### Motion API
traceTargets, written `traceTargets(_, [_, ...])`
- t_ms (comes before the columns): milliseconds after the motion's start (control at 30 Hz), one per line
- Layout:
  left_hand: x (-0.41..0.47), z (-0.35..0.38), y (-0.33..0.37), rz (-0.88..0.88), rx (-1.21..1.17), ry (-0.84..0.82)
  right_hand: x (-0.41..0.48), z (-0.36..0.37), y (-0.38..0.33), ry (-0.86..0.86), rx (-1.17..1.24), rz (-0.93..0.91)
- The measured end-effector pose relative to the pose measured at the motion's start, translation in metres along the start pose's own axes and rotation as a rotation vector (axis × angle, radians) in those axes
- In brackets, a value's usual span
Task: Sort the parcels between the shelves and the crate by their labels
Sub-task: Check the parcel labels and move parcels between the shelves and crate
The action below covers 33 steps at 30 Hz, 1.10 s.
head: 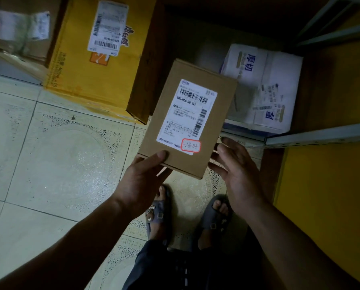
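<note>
Left grip (141, 176) pinches brown parcel (187, 122) at near edge, thumb on top; right grip (235, 170) spread, just beside it.

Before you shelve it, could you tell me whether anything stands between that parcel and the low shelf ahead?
Nothing visible blocks the way. The brown parcel, held by the left hand, hangs before the low shelf; a white box already occupies its right side.
</note>
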<state>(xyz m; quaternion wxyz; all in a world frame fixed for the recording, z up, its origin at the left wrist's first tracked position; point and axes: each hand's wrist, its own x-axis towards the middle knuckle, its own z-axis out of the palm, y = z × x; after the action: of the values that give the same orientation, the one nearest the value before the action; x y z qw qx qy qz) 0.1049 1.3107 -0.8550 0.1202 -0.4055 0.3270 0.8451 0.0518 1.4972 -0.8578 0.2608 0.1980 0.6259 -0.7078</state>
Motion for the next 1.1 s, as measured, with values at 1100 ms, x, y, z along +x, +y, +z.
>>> traceTargets(1100, [-0.046, -0.014, 0.074, -0.054, 0.688, -0.053, -0.057, 0.015, -0.042, 0.079, -0.404, 0.188])
